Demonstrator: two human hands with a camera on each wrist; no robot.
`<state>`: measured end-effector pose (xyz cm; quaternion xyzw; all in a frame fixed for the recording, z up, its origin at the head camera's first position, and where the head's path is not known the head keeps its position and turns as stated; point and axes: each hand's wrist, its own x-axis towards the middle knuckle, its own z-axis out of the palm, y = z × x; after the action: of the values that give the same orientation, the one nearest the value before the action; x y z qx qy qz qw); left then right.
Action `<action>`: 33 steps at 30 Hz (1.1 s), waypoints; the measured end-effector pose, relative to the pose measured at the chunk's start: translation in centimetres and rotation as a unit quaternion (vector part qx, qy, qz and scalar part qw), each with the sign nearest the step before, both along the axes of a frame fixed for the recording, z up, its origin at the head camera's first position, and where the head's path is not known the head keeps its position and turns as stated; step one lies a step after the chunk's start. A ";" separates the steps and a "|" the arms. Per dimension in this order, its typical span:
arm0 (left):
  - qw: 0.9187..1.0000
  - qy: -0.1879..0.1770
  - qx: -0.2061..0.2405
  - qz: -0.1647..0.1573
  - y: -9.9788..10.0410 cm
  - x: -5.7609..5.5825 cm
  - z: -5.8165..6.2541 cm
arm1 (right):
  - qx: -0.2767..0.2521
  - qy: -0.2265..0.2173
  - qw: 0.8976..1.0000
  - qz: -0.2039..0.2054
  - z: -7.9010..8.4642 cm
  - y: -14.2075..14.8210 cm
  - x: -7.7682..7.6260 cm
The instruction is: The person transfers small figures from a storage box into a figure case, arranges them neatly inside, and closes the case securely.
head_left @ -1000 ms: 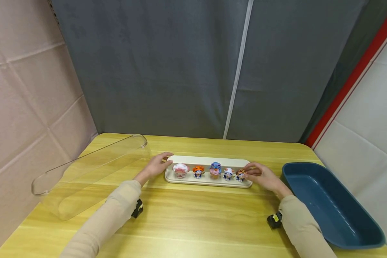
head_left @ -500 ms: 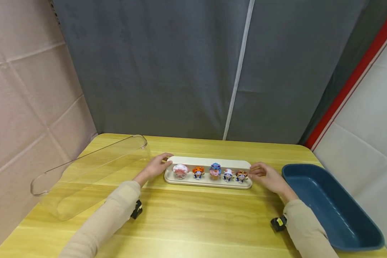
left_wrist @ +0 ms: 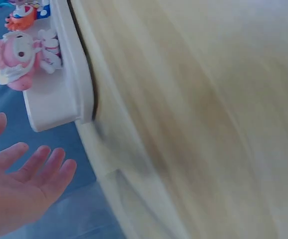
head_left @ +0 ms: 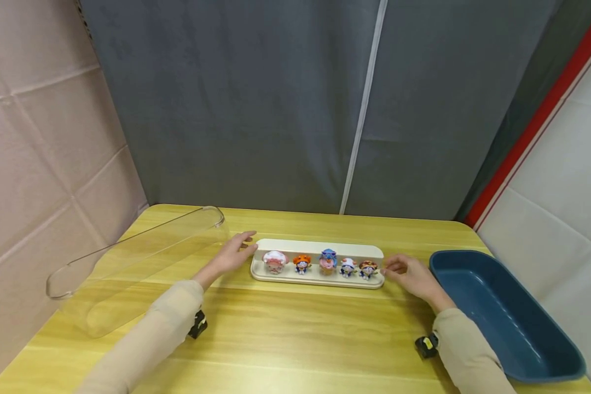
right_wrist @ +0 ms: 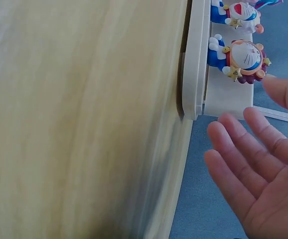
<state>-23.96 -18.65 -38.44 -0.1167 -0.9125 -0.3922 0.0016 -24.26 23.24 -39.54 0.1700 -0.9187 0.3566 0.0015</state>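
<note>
Several small figurines stand in a row on a long cream display tray [head_left: 295, 282] with a raised back. At its left end is a pink figurine [head_left: 274, 262] in a white hat, then an orange-hooded figurine [head_left: 302, 264]. A blue-and-pink figurine [head_left: 328, 261] occupies the middle, and a brown-hooded figurine [right_wrist: 241, 59] the right end. My left hand [head_left: 233, 253] has its fingers spread just off the tray's left end, holding nothing. Beside the right end is my right hand [head_left: 413, 278], fingers relaxed and palm visible in the right wrist view, gripping nothing.
A transparent trough-like cover [head_left: 143, 268] lies at the left of the wooden table [head_left: 295, 334]. On the right sits a deep blue bin [head_left: 502, 312]. A grey curtain [head_left: 246, 109] hangs behind the table's back edge.
My left hand has let go of the tray's left end and drawn off leftward. My right hand has left the brown-hooded figurine and moved right. The figurines stay in their row.
</note>
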 end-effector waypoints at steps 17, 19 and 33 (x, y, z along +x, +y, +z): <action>0.992 0.111 0.017 -0.059 -2.6 4.3 6.8 | 0.041 -0.049 0.998 0.030 -1.2 -0.2 0.3; 0.991 0.118 0.009 -0.059 -3.3 4.7 7.3 | 0.045 -0.048 0.997 0.030 -1.2 -0.2 0.3; 0.981 0.152 -0.123 0.022 -8.7 6.7 9.1 | 0.070 -0.046 0.996 0.013 -1.3 -0.4 0.1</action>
<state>-17.27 -27.33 -29.38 -0.1540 -0.9451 -0.2549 0.1346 -24.16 22.86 -40.81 0.1648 -0.9383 0.2986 -0.0567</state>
